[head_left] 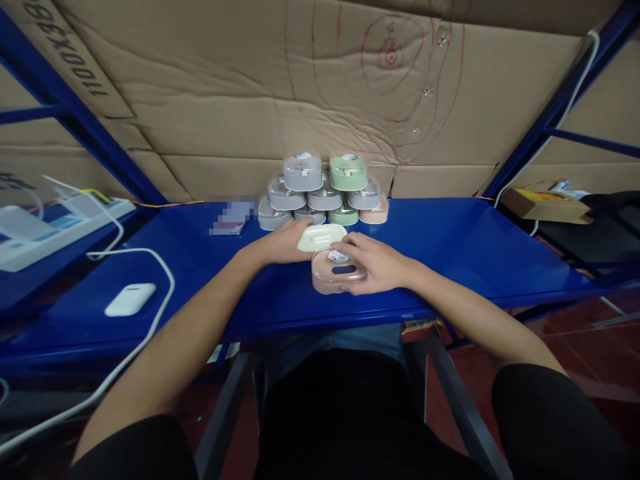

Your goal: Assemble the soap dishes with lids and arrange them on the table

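Observation:
My left hand is closed on the left end of a white oval tray. My right hand grips the right side of a pink box with a clear lid, and its fingertips reach the tray's right end. A round label and a dark oval opening show on the pink box, near the table's front edge. The tray is just behind the box. Behind both hands stands a stack of similar lidded boxes, with a grey box and a green box on top.
On the blue table, a white case and a white cable lie at the left. A flat packet rests left of the stack. Power strips are at far left; an open carton is at right.

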Tool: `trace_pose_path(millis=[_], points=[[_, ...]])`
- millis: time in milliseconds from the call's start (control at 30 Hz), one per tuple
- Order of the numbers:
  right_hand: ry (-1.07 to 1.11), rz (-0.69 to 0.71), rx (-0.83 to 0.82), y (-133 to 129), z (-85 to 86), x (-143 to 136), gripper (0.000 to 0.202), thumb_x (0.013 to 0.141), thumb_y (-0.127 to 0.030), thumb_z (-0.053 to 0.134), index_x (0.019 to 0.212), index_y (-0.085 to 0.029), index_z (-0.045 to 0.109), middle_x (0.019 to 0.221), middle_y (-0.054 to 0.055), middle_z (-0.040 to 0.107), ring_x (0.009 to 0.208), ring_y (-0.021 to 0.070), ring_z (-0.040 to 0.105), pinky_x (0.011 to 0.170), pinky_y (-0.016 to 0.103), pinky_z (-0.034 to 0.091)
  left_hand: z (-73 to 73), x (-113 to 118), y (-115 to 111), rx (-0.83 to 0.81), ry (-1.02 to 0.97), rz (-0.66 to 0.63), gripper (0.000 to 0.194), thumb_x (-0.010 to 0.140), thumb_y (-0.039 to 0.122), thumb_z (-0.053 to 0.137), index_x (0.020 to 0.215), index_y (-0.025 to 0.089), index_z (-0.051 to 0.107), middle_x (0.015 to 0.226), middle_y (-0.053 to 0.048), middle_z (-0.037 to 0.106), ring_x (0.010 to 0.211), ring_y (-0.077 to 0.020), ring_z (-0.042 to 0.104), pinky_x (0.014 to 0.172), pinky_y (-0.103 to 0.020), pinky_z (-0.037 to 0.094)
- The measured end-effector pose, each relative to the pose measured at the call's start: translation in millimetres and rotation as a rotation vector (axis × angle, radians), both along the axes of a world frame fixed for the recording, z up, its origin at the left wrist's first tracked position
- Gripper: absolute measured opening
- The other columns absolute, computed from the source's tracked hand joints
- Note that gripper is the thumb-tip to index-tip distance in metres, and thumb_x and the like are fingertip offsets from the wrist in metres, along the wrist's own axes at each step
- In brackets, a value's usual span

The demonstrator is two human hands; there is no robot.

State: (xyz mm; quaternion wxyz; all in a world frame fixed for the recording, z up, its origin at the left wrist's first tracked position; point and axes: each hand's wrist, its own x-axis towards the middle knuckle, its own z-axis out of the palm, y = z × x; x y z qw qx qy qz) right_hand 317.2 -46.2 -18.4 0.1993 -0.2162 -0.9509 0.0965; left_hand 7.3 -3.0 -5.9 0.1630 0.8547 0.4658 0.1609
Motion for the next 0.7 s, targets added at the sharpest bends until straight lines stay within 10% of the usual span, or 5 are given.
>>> trace_pose_path(millis=[367, 700], points=[[0.016, 0.0, -0.108, 6, 16.4, 19, 0.105, 0.089, -0.072, 0.093, 0.175, -0.023, 0.058, 0.163, 0.02, 0.07, 0.145, 0.044, 0.071, 0.124, 0.062, 0.059, -6.3, -3, 2, -0.036, -0.085, -0.011, 0.119, 0.072, 0.065, 0.096, 0.173, 0.021, 0.051, 0.158, -0.023, 0.075, 0.145, -0.0519, 0.073, 0.125, -0.069, 0.056], [0.09, -0.272, -0.029, 28, 12.1, 30, 0.11, 0.088, -0.074, 0.093, 0.176, -0.022, 0.054, 0.162, 0.023, 0.067, 0.15, 0.0501, 0.065, 0.127, 0.07, 0.056, -22.6, 38, -22, -0.074, -0.267, -0.12, 0.133, 0.07, 0.067, 0.103, 0.179, 0.024, 0.041, 0.184, -0.023, 0.054, 0.17, -0.0527, 0.052, 0.139, -0.068, 0.045]])
